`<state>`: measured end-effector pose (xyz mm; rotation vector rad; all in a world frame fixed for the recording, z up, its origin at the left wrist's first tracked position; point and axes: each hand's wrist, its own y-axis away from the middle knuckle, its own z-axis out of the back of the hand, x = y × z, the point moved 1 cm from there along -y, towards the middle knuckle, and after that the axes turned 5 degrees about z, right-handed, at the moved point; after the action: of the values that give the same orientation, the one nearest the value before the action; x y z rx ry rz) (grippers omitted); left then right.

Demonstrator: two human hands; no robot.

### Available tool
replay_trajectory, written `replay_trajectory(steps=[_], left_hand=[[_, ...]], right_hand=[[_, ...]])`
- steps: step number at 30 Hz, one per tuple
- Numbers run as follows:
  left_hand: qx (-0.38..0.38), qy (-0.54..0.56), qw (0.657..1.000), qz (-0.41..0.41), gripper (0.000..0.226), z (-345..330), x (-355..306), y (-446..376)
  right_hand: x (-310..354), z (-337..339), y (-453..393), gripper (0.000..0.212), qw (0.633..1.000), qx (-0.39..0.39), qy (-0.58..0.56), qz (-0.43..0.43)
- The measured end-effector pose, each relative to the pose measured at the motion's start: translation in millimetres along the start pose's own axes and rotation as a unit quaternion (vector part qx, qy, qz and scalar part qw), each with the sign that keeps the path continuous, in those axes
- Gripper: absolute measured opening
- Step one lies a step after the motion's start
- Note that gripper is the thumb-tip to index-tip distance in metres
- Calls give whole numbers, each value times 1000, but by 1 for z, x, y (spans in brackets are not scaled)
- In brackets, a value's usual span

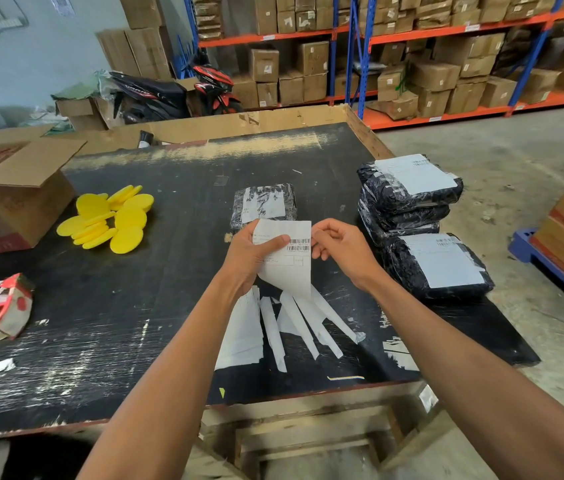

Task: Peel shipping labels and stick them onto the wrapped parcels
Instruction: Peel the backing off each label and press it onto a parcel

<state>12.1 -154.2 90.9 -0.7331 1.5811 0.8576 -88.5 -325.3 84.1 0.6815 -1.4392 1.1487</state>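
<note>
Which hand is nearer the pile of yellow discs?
Left. The left hand holds the label just right of the yellow discs; the right hand pinches the label's far edge, farther from them.

Your left hand [251, 252] and right hand [341, 249] held a shipping label [287, 258] between them. Beyond it lay one wrapped parcel [264, 206]; right of your hands, stacked parcels [412, 199]. Foam discs [111, 220] lay left, backing strips [294, 327] beneath your wrists.
</note>
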Motion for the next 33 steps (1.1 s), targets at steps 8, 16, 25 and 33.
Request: replay_trajectory(steps=[8,16,25,33], left_hand=[[-1,-64,998,-16,36,-1,1,-2],[34,-116,991,48,35,5,-3,-2],[-157,-104,981,-35,42,16,-4,-13],[69,-263,960,-64,64,4,-4,-8]], right_hand=[[-4,0,-2,12,1000,-3,-16,-14],[-14,8,-5,7,989,-147,20,-21],[-28,7,9,26,987,92,-18,-130],[-26,4,4,11,982,119,112,-99]])
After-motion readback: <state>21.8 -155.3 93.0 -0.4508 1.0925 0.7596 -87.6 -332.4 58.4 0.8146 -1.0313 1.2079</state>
